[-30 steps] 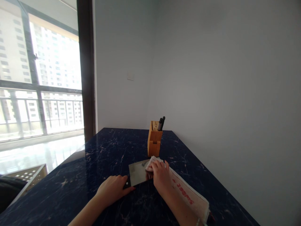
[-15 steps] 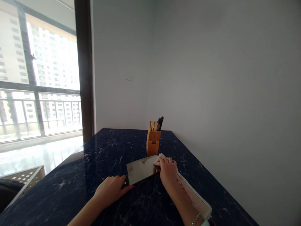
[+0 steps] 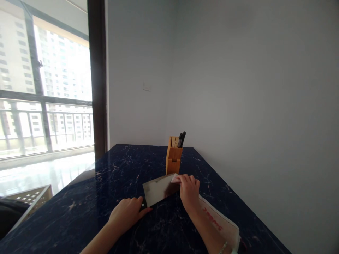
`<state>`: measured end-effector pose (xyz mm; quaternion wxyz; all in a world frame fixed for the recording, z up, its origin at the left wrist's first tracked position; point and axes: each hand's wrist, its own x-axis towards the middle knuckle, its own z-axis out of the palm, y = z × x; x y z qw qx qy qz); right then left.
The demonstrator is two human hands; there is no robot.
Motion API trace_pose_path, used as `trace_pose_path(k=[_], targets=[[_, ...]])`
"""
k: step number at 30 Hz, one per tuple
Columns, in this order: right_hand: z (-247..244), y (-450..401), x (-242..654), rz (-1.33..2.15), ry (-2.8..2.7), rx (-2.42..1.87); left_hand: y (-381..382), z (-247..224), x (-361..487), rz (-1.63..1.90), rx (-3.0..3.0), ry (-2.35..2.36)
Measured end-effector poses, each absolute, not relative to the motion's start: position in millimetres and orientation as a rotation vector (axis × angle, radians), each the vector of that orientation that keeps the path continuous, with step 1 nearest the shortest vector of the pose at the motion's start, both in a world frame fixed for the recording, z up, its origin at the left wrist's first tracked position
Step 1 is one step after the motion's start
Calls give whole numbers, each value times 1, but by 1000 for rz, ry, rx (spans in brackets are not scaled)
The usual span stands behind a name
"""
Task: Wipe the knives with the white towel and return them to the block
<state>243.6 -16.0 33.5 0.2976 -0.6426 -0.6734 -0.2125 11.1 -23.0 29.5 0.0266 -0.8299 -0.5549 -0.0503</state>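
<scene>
A broad rectangular steel cleaver (image 3: 159, 189) is laid flat on the dark blue marble-patterned table (image 3: 111, 176), near the middle of the near part. Its black handle is covered and gripped by the left hand (image 3: 128, 212), fingers curled down over it at the blade's near left corner. A pale cloth with red lettering (image 3: 217, 222) is stretched along the table on the right, under the right forearm; its far end is pinched against the far right edge of the blade by the right hand (image 3: 189, 190), whose fingers are closed on the fabric. Just beyond the blade, a light wooden knife block (image 3: 173, 159) stands upright near the grey wall, with two black handles (image 3: 181, 139) projecting from its top. A large window (image 3: 45, 88) is seen at the far left.
</scene>
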Motion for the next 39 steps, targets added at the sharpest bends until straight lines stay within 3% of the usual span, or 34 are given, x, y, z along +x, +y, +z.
trace_pose_path(k=[13, 17, 25, 33, 39], targets=[[34, -35, 202, -203, -2188, -1548, -26, 32, 15, -128, -2550, -1749], [40, -39, 207, -238, -2178, -1575, -25, 31, 14, -123, -2535, -1738], [59, -67, 255, -376, -2263, -2083, -27, 33, 13, -131, -2556, -1746], [47, -59, 277, -525, -2130, -2104, -27, 34, 13, -160, -2558, -1757], [57, -38, 229, -481, -2135, -1992, -28, 35, 13, -158, -2570, -1791]])
